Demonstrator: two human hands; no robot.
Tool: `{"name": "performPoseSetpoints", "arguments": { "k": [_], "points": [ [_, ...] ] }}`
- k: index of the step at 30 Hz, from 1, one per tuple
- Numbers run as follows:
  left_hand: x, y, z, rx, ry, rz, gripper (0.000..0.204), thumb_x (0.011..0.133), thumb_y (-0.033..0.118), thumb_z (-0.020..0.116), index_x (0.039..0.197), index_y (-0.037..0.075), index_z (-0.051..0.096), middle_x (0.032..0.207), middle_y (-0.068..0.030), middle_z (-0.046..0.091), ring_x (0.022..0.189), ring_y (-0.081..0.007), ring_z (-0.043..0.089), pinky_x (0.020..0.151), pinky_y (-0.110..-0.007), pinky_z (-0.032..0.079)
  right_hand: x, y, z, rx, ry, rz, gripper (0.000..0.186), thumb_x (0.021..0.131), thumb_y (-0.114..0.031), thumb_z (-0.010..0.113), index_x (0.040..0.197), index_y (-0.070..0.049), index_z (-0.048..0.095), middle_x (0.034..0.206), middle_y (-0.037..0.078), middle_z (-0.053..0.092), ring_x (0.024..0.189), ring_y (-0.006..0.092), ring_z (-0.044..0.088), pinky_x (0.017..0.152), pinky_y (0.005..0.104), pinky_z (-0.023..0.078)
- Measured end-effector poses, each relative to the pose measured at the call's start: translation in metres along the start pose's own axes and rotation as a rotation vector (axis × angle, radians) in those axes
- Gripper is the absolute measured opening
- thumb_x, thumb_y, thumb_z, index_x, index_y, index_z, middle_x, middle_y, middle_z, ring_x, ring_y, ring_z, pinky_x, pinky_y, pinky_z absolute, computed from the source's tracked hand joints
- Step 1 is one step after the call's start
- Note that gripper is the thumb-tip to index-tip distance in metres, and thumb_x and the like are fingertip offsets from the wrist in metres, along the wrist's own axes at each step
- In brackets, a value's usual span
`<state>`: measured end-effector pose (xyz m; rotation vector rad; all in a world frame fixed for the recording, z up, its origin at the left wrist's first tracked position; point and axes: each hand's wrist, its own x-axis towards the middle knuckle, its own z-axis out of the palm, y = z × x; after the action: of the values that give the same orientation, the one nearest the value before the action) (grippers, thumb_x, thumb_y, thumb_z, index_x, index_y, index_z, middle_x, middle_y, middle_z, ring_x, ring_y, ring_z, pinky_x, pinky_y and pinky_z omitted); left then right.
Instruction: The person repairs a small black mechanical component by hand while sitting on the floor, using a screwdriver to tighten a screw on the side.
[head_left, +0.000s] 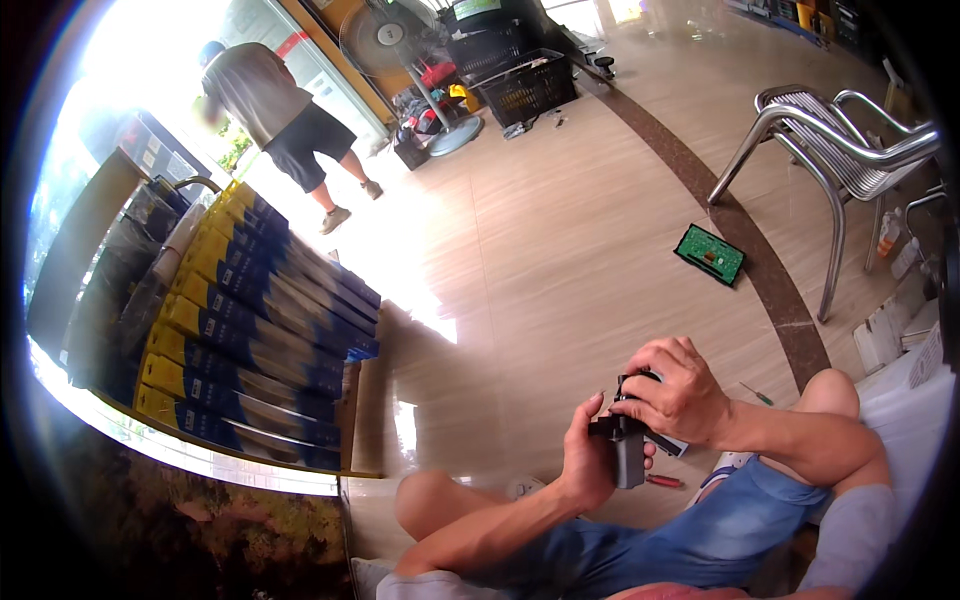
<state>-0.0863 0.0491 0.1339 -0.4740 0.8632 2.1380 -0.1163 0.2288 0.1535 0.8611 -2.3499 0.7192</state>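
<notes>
My left hand (586, 458) grips a small dark grey, box-shaped device part (628, 458) with black pieces at its upper end, held above my lap. The fingers of my right hand (682, 388) are bent and pinched at the top of this part; what exactly they hold there is hidden. Below my hands, a red-handled screwdriver (664, 481) lies on the floor by my shoe. Another screwdriver with a green handle (763, 397) rests to the right. Farther ahead lies a green circuit board (710, 255) in a black frame. A dark flat piece (668, 444) shows partly behind my right hand.
A metal chair (825, 150) stands at the right. On the left is a rack of blue and yellow packages (240, 330). A person (275, 110) is by the bright doorway. A standing fan (440, 110) and black crates (525, 88) occupy the far side.
</notes>
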Motion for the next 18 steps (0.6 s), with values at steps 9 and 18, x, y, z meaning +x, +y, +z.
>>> {"name": "performPoseSetpoints", "arguments": {
  "k": [9, 18],
  "points": [
    [-0.005, 0.006, 0.006, 0.022, -0.043, 0.010, 0.061, 0.094, 0.059, 0.041, 0.107, 0.002, 0.057, 0.094, -0.0143, 0.063, 0.079, -0.0300, 0.065, 0.071, -0.045, 0.054, 0.000, 0.000, 0.001, 0.056, 0.004, -0.034, 0.015, 0.080, -0.021, 0.078, 0.088, -0.011, 0.070, 0.088, 0.002, 0.064, 0.093, 0.0227, 0.060, 0.084, 0.0378, 0.046],
    [-0.005, 0.001, 0.006, 0.039, -0.081, 0.032, 0.060, 0.096, 0.059, 0.038, 0.108, 0.003, 0.055, 0.094, -0.0130, 0.064, 0.077, -0.0272, 0.064, 0.069, -0.042, 0.054, -0.009, 0.003, 0.001, 0.087, -0.048, -0.090, 0.014, 0.081, -0.014, 0.076, 0.093, -0.011, 0.070, 0.090, 0.002, 0.067, 0.095, 0.0216, 0.062, 0.085, 0.0366, 0.045]
  ]
}}
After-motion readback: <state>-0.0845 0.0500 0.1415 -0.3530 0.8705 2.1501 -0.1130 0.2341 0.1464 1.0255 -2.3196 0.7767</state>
